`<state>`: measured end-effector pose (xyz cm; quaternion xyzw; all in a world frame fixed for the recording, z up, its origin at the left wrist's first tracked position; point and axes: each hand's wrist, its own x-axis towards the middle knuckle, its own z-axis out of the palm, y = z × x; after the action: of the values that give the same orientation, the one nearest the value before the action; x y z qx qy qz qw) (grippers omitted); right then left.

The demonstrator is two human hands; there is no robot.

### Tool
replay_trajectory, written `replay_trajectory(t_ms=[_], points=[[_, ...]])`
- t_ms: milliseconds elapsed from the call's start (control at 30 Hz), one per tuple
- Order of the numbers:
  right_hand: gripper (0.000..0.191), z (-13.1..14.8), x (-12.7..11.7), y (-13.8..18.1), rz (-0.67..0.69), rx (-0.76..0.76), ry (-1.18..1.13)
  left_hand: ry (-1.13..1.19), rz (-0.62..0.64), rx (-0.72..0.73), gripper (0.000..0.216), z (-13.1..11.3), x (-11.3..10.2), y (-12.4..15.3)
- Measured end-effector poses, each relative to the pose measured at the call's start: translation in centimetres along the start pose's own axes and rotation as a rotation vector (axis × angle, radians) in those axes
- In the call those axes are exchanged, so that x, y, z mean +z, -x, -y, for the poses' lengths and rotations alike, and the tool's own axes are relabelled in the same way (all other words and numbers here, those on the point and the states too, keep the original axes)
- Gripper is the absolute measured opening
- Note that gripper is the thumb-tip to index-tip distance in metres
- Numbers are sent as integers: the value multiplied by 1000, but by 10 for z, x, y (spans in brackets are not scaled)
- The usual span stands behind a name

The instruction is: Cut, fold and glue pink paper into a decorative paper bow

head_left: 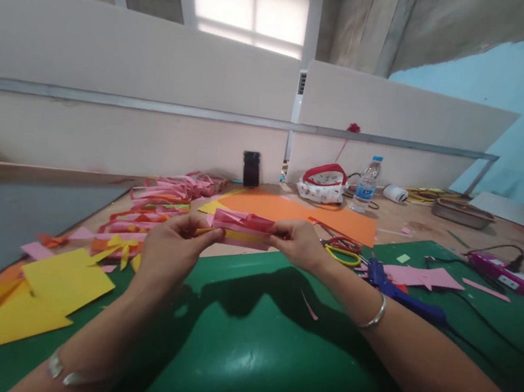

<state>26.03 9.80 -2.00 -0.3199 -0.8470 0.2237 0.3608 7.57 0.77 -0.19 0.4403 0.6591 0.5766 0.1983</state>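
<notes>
Above the green mat (237,351) I hold a small pink paper piece (243,221) with a yellow band along its lower part. My left hand (171,248) is closed at its left end, pinching a thin yellow-orange edge between thumb and fingers. At the right end, the fingers of my right hand (301,245) are closed on the pink paper. Left of my hands lies a pile of pink and orange paper strips (162,197), with a yellow paper bow (122,247) near its front. Scissors with red and yellow handles (342,252) rest just beyond my right hand.
A blue glue gun (400,297) and a purple power strip (503,271) with cords lie right. Yellow sheets (64,281) are at left, an orange sheet (299,212) behind. Further back stand a phone (251,168), a white pouch (321,189) and a water bottle (366,185).
</notes>
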Motion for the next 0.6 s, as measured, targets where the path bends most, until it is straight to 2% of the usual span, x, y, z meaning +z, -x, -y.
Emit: replay_trajectory(t_ms=[133,333,467,600], points=[[9,-2,5,1,36,56,-37,-67,-59,35,27,3,4,1],[7,5,7,4,24,79,22,-150,-51,32,24,6,4,-2],[4,13,5,7,-53,15,125,-180,-4,-2,21,5,2,-4],[10,15,5,9,-132,-111,270,-80,78,-48,21,7,4,-6]])
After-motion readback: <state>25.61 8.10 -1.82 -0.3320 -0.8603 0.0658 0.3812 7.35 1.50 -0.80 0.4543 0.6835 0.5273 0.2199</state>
